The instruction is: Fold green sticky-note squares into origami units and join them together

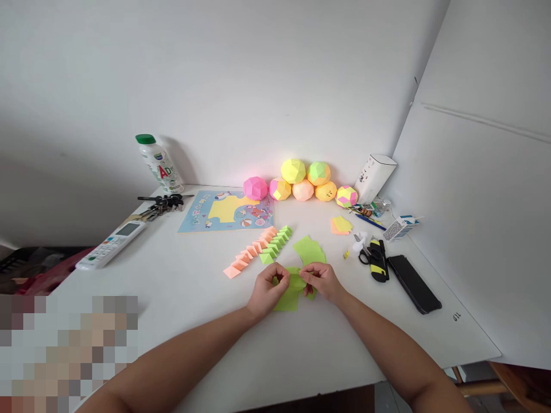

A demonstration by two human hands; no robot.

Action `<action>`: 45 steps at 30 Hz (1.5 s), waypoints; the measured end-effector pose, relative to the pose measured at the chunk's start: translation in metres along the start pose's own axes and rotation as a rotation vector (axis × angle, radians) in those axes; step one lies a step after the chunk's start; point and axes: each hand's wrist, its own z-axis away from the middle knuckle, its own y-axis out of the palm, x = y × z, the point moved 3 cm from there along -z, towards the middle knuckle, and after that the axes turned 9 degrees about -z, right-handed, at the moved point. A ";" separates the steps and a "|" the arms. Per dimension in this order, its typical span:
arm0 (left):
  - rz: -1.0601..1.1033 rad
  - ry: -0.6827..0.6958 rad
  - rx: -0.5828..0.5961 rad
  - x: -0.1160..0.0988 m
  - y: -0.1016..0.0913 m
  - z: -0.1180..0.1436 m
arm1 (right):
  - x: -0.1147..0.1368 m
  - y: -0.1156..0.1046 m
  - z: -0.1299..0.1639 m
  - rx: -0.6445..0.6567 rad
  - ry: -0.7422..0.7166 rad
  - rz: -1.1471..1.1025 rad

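Both hands meet over a green paper sheet (pixel 287 298) on the white table (pixel 181 298). My left hand (pixel 267 288) pinches its left part, and my right hand (pixel 322 281) pinches a folded green bit at its right edge. Just beyond lie loose green squares (pixel 309 249). A row of folded orange pieces (pixel 248 253) and a row of folded green pieces (pixel 275 244) run diagonally to the upper left of my hands.
Several paper balls (pixel 301 182) line the wall. Also on the table: a picture sheet (pixel 228 212), remote (pixel 111 244), keys (pixel 161 203), bottle (pixel 158 163), white box (pixel 375 176), scissors (pixel 375 259), black phone (pixel 414 283), yellow-and-orange paper squares (pixel 341 225).
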 end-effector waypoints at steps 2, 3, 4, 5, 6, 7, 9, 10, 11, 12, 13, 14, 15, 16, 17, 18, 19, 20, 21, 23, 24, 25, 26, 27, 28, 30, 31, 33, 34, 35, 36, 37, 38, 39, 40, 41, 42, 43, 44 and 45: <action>0.023 -0.020 0.009 0.001 0.000 0.000 | 0.001 0.000 0.000 -0.006 0.006 -0.007; 0.034 -0.031 0.014 0.001 0.000 0.000 | 0.001 0.000 0.000 -0.006 0.008 -0.010; 0.042 -0.037 0.018 0.000 -0.001 0.000 | 0.001 0.000 0.000 -0.004 0.008 -0.013; 0.045 -0.039 0.022 -0.001 -0.001 0.001 | 0.001 0.000 0.000 0.000 0.008 -0.015; 0.042 -0.034 0.028 -0.003 -0.001 0.001 | 0.000 0.000 -0.001 0.006 0.008 -0.015; 0.034 -0.023 0.034 -0.005 -0.001 0.001 | -0.001 0.000 -0.001 0.011 0.008 -0.015; 0.007 0.012 0.050 -0.008 -0.001 0.001 | -0.002 0.000 -0.001 0.019 0.010 -0.012; -0.007 0.030 0.057 -0.010 -0.001 0.001 | -0.003 0.000 -0.002 0.020 0.012 -0.012; -0.021 0.045 0.065 -0.011 0.000 0.001 | -0.003 0.000 -0.002 0.021 0.013 -0.013; -0.033 0.057 0.070 -0.011 0.000 0.001 | -0.004 0.000 -0.002 0.022 0.012 -0.014; -0.043 0.065 0.074 -0.011 0.001 0.001 | -0.004 0.000 -0.002 0.023 0.010 -0.013; -0.050 0.069 0.076 -0.010 0.001 0.001 | -0.004 0.000 -0.002 0.025 0.007 -0.011; -0.054 0.070 0.076 -0.009 0.001 0.001 | -0.004 0.001 -0.002 0.028 0.005 -0.008; -0.057 0.070 0.077 -0.009 0.002 0.001 | -0.004 0.001 -0.002 0.032 0.006 -0.005; -0.059 0.070 0.078 -0.009 0.002 0.001 | -0.004 0.001 -0.002 0.035 0.009 -0.003; -0.061 0.070 0.081 -0.009 0.002 0.001 | -0.004 0.001 -0.001 0.039 0.011 -0.003; -0.064 0.071 0.085 -0.009 0.002 0.001 | -0.003 0.001 -0.001 0.041 0.013 -0.004; -0.067 0.072 0.087 -0.010 0.002 0.001 | -0.003 0.001 -0.001 0.043 0.014 -0.004; -0.068 0.073 0.089 -0.010 0.002 0.001 | -0.003 0.001 -0.001 0.045 0.013 -0.004; -0.071 0.075 0.086 -0.012 0.002 0.001 | -0.002 0.001 -0.001 0.044 0.010 -0.001; -0.071 0.076 0.081 -0.012 0.002 0.001 | -0.001 0.001 -0.001 0.044 0.010 0.003; -0.071 0.078 0.078 -0.012 0.001 0.001 | -0.001 0.001 -0.001 0.045 0.009 0.007; -0.073 0.081 0.075 -0.012 0.001 0.001 | -0.001 0.001 -0.001 0.045 0.006 0.011; -0.074 0.085 0.075 -0.011 0.002 0.001 | -0.001 0.001 -0.001 0.046 0.002 0.014; -0.075 0.088 0.077 -0.010 0.002 0.001 | -0.001 0.001 -0.001 0.049 0.000 0.017; -0.080 0.090 0.083 -0.008 0.003 0.000 | -0.002 0.001 -0.001 0.050 -0.002 0.019; -0.081 0.091 0.086 -0.006 0.003 0.000 | -0.003 0.001 -0.001 0.049 -0.001 0.021; -0.082 0.088 0.084 -0.005 0.004 0.000 | -0.004 0.001 -0.001 0.051 0.001 0.028; -0.083 0.087 0.082 -0.004 0.004 0.000 | -0.004 0.002 0.000 0.053 0.001 0.032; -0.082 0.086 0.080 -0.004 0.005 0.000 | -0.004 0.002 0.000 0.057 0.000 0.035; -0.083 0.084 0.079 -0.004 0.005 0.000 | -0.004 0.002 0.000 0.061 0.001 0.038; -0.086 0.082 0.077 -0.004 0.005 0.000 | -0.003 0.002 0.000 0.064 0.003 0.041; -0.089 0.080 0.077 -0.005 0.005 0.000 | -0.003 0.002 0.000 0.063 0.007 0.044; -0.092 0.075 0.076 -0.005 0.005 0.000 | -0.003 0.002 0.000 0.062 0.012 0.046; -0.093 0.069 0.075 -0.005 0.005 0.000 | -0.003 0.002 0.000 0.061 0.018 0.048; -0.094 0.061 0.074 -0.005 0.005 0.000 | -0.003 0.002 0.000 0.062 0.021 0.049; -0.092 0.052 0.072 -0.005 0.005 0.000 | -0.004 0.002 0.000 0.065 0.021 0.050; -0.090 0.044 0.069 -0.005 0.005 0.000 | -0.004 0.002 0.000 0.070 0.019 0.052; -0.087 0.037 0.067 -0.004 0.005 0.000 | -0.005 0.002 0.000 0.076 0.017 0.053; -0.086 0.031 0.066 -0.004 0.005 0.000 | -0.005 0.002 0.000 0.081 0.014 0.055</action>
